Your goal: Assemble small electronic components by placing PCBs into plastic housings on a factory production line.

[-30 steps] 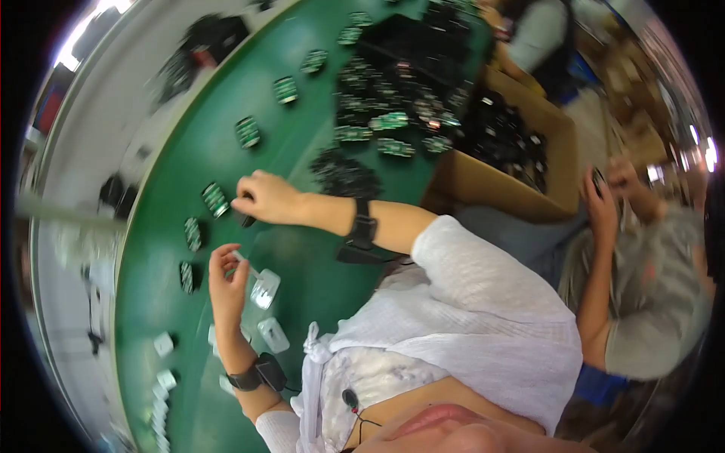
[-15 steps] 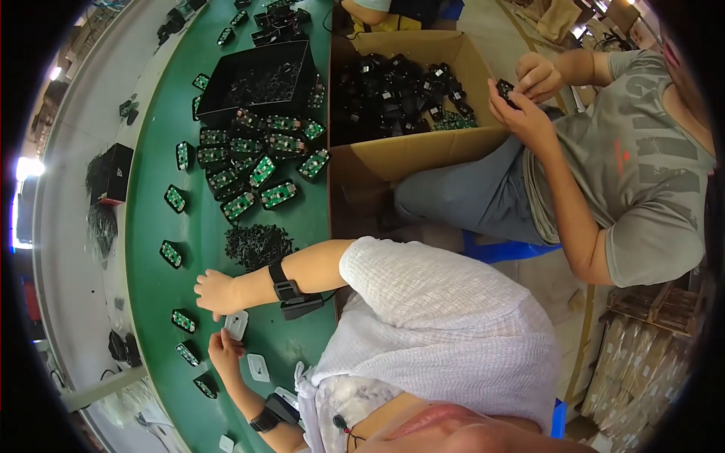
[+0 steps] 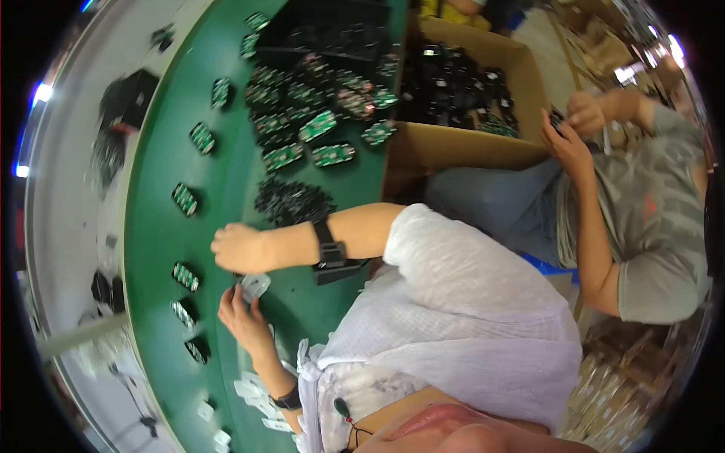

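Observation:
At the translucent plastic piece (image 3: 255,287) on the green table, my two hands meet. My left hand (image 3: 248,321), lower in the view, has its thumb and fingers closed at the piece's near edge. Right above the piece is my right hand (image 3: 240,249), fingers curled downward; anything in them is hidden. Close to my right forearm lies a pile of small black parts (image 3: 291,202). A line of black cases with green circuit boards, including this case (image 3: 186,277), runs along the table beyond my hands.
More board-filled cases (image 3: 317,124) are heaped near a black bin (image 3: 325,34). A cardboard box (image 3: 461,147) of black parts adjoins the table. Beside it, a seated co-worker (image 3: 634,219) handles a small black item. Clear plastic pieces (image 3: 253,391) lie by my left forearm.
The whole view has shifted, so the table's contents appear higher and more to the right. Both hands stay at the plastic piece. My right hand's fingers look more curled.

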`<state>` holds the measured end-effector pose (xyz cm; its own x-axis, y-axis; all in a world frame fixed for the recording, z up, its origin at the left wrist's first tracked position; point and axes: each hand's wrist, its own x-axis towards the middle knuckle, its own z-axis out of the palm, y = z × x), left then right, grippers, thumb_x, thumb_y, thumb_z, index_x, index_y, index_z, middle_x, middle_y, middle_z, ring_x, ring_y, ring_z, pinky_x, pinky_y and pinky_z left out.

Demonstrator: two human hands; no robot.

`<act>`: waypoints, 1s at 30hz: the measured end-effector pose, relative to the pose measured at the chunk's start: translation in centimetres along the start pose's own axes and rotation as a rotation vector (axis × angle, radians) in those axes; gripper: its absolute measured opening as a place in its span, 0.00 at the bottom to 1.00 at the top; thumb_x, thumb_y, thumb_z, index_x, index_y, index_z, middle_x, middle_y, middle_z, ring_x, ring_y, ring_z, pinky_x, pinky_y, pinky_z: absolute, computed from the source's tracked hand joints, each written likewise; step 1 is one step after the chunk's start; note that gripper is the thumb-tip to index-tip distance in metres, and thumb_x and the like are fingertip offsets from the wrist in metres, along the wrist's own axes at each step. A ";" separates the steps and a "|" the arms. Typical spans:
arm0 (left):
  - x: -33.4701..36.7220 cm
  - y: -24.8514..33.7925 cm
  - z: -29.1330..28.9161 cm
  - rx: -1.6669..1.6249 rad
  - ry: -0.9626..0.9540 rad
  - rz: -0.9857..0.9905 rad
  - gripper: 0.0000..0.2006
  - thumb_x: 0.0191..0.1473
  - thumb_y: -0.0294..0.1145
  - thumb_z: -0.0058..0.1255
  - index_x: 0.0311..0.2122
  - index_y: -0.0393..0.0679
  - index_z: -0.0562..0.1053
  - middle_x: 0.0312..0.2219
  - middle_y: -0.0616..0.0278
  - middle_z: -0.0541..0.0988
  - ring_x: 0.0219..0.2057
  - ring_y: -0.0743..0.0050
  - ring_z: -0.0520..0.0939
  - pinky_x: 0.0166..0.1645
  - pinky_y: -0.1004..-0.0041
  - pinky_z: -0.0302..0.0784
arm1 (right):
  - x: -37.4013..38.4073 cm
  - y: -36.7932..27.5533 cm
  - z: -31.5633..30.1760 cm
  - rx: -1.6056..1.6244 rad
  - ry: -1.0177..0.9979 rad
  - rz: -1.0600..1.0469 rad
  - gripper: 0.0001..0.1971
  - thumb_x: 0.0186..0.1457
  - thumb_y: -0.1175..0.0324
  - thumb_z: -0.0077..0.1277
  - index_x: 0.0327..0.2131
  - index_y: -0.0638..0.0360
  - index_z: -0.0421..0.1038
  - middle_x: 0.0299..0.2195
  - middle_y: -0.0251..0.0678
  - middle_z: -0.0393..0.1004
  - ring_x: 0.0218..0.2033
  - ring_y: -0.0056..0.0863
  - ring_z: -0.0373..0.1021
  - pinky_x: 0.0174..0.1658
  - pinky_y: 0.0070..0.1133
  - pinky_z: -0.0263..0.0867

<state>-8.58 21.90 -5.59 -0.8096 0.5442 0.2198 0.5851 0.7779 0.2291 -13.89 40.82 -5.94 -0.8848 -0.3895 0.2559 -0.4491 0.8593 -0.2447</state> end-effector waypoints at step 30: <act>-1.0 3.4 2.7 -0.142 0.221 -0.141 0.27 0.38 0.25 0.61 0.49 0.43 0.71 0.45 0.55 0.71 0.47 0.53 0.72 0.49 0.59 0.68 | -3.1 2.3 -2.7 0.451 0.169 0.064 0.19 0.49 0.68 0.57 0.46 0.59 0.70 0.43 0.42 0.73 0.46 0.42 0.69 0.49 0.29 0.66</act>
<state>-5.93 24.86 -7.62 -0.8627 0.3401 0.3742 0.4809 0.7809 0.3988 -11.86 44.88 -4.71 -0.8963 -0.2495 0.3665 -0.4371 0.6355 -0.6364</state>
